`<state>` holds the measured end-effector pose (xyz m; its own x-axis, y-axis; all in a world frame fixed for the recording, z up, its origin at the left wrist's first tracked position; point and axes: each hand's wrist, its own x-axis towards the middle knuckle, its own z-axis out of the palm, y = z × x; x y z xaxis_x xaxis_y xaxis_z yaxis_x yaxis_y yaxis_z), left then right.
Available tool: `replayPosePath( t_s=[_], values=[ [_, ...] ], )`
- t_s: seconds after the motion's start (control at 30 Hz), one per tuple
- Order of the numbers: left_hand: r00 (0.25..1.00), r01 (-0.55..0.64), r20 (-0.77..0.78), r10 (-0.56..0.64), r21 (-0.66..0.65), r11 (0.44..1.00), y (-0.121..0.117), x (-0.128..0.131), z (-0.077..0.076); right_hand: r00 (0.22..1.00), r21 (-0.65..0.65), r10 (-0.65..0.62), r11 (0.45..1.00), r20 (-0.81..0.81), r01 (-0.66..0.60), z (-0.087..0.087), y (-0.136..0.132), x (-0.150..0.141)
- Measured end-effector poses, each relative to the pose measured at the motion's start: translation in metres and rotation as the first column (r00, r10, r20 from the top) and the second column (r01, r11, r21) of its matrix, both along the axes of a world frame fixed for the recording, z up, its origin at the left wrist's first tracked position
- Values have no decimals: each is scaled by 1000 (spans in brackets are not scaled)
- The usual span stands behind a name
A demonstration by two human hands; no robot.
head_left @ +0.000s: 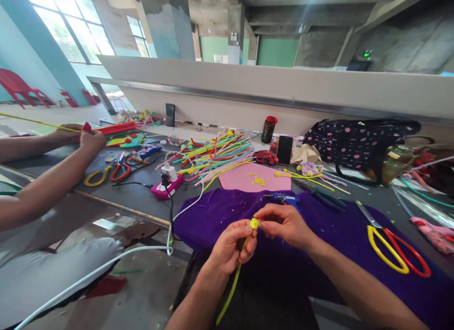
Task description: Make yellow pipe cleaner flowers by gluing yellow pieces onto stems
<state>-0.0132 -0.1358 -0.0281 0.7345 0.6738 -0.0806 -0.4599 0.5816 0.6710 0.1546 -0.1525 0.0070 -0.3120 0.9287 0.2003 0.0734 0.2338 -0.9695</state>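
Between the fingers of my left hand [230, 247] is a yellow-green pipe cleaner stem [232, 292], its lower end hanging toward my lap. A small bright yellow flower-like head [254, 223] sits at its top. The fingertips of my right hand [289, 226] pinch at the right side of that head; what exactly they grip is too small to see. Just beyond my hands, a blue glue gun [282, 197] lies on the purple cloth [202, 214]. Yellow scraps [259, 181] rest on a pink sheet [236, 176], beside several yellow-stemmed pieces [308, 176].
Scissors with red and yellow handles [397, 249] lie at right. A pile of colourful pipe cleaners [220, 152] covers the middle of the table. A pink power strip [167, 186] trails a white cable [106, 266]. At left, a co-worker's hands [90, 137] hold a yellow strand.
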Motion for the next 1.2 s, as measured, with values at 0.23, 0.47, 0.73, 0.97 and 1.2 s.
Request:
replayPosePath(
  t_s=[0.23, 0.47, 0.73, 0.97, 1.2],
  values=[
    [999, 28, 36, -28, 14, 1000, 0, 3, -1, 995, 147, -73, 987, 65, 63, 3, 0, 0],
    [998, 58, 26, -58, 5, 998, 0, 3, -4, 968, 208, -114, 976, 223, 67, 6, -1, 2],
    [994, 105, 24, -105, 4, 994, 1, 2, -7, 988, 19, 1, 1000, 151, -4, 2, -1, 2],
    [990, 110, 92, -110, -1, 994, 1, -1, -7, 999, -65, 5, 998, -50, -8, -2, 1, 1],
    [999, -35, -36, 35, 15, 999, 2, -1, 1, 998, -51, -12, 999, 69, 15, 0, 4, 6]
  ],
)
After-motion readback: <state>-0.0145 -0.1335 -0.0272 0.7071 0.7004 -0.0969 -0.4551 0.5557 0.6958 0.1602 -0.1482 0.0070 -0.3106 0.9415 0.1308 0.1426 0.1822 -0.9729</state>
